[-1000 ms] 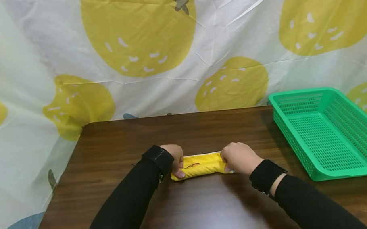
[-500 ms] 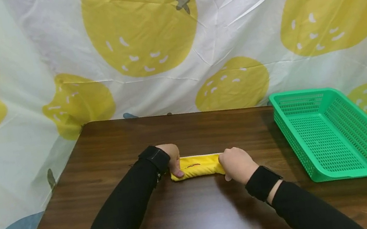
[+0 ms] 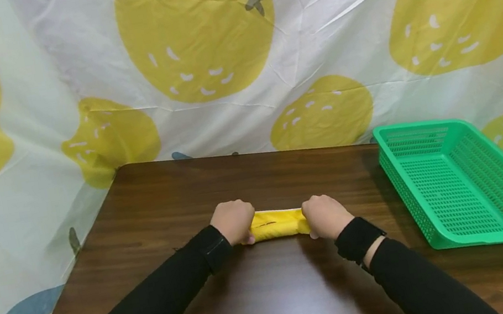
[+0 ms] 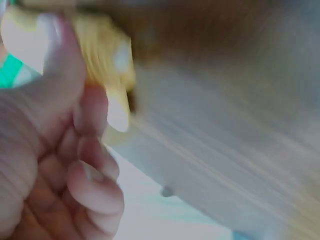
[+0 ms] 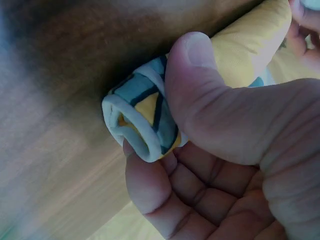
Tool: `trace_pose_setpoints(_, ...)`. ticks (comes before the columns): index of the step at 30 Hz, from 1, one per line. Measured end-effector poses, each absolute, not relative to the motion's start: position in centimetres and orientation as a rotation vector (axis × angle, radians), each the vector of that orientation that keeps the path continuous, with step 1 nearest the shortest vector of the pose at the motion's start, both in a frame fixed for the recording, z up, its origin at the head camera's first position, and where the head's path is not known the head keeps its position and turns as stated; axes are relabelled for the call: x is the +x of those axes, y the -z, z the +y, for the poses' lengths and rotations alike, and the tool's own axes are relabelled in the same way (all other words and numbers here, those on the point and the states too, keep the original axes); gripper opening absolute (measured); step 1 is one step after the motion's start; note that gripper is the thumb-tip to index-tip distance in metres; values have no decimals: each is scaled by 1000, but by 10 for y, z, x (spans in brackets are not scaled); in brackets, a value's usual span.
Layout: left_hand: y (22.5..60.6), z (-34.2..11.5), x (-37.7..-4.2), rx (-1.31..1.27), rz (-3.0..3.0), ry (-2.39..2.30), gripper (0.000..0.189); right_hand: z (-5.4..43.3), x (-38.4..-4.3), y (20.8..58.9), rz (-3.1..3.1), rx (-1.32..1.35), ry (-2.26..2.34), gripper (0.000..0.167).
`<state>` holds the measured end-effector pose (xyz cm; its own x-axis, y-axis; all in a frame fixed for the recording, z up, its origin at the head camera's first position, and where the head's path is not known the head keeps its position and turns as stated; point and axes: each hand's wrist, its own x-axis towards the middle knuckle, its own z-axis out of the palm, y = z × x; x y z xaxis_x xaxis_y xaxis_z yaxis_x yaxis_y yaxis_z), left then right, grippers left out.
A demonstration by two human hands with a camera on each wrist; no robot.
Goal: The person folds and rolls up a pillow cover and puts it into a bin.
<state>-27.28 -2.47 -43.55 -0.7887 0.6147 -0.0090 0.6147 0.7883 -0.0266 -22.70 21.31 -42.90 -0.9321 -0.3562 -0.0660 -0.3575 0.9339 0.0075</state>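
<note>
A partly rolled yellow cloth (image 3: pixel 276 224) lies across the middle of the table, with a small dark mark on its upper face and a pale far edge. My left hand (image 3: pixel 234 223) grips its left end, knuckles up. In the left wrist view, the thumb and index finger of the left hand (image 4: pixel 60 125) pinch the blurred yellow cloth (image 4: pixel 97 47). At the other end, my right hand (image 3: pixel 327 215) holds the roll. The right wrist view shows that hand (image 5: pixel 225 135) with its thumb over the rolled cloth (image 5: pixel 142 107), whose end is blue-patterned with pale piping.
A green plastic basket (image 3: pixel 402 197) with slotted walls stands on the right side of the brown wooden table (image 3: pixel 275 293). A white curtain (image 3: pixel 205 126) printed with lemons hangs behind the table and along its sides.
My left hand has turned over from thumb-side to knuckles up at the left end of the cloth. My right hand has shifted slightly left along the roll. Less flat cloth shows behind the roll.
</note>
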Motion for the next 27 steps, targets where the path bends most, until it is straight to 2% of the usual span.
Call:
trace_pose_setpoints(4,446,-28,-244,-1013,-2795,-142,27,217,-238,425,2987,-565,-33,31)
trace_pose_setpoints(11,457,-38,-226,-982,-2722,-42,34,228,-261,420,2785,-565,69,23)
trace_pose_setpoints(18,464,-44,-233,-993,-2734,131,28,239,-276,419,2554,-525,275,59)
trace_pose_setpoints(27,464,-46,-245,-1072,-2764,177,27,236,-280,415,2507,-454,323,51)
